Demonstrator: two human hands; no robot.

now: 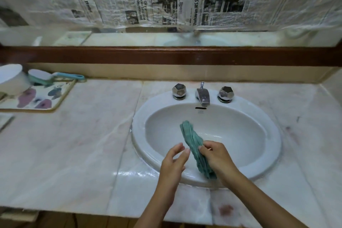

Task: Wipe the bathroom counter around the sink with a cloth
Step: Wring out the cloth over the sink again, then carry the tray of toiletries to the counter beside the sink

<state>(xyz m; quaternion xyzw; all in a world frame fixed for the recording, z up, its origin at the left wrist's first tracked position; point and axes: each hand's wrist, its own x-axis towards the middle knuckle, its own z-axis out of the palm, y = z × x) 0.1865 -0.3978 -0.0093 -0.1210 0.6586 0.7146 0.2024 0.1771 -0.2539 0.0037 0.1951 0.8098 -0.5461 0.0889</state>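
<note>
Our right hand has its grip closed around a twisted green cloth, which hangs over the front of the white oval porcelain sink. Our left hand sits just beside the cloth with its grip loose and fingers spread, holding nothing. Behind the basin stands a chrome spout between two faceted knobs. The pale marble bench surrounds the sink; a floral tray lies at its far left.

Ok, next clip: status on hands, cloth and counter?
Right hand grip shut on twisted green cloth over white oval sink. Left hand open, empty. Pale marble counter clear near sink.
</note>
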